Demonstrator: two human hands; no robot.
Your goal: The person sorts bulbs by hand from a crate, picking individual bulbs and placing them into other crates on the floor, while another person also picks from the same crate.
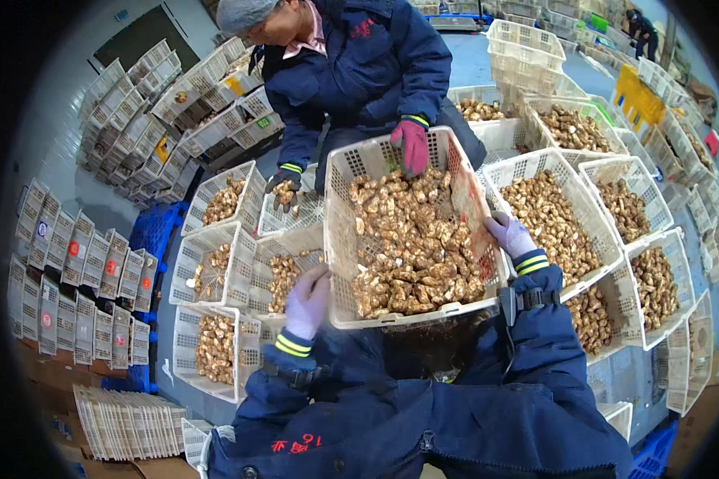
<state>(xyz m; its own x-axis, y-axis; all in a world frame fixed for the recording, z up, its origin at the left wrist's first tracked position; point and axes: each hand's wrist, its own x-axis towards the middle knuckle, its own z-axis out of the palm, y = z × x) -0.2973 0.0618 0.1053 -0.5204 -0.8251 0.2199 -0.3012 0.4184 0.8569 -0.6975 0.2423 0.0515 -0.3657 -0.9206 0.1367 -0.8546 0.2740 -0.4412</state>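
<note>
A white perforated plastic crate (345, 263) heaped with brown, knobbly produce (415, 231) is held between my two purple-gloved hands. My left hand (309, 297) grips its lower left edge, fingers curled at the rim. On the crate's right side, my right hand (511, 233) has hold of the rim. A co-worker (339, 88) in a dark blue jacket and grey cap faces me across it, a pink-gloved hand (411, 148) at the far rim. The co-worker's other hand (286, 185), in a dark glove, holds produce pieces left of the crate, over another crate.
Crates of similar produce surround me, left (216, 231) and right (551, 172). Stacked crates (64, 247) line the left on blue pallets (156, 231). A pile of nested crates (128, 419) lies at lower left. A yellow crate (635, 96) and another person (643, 32) are at back right.
</note>
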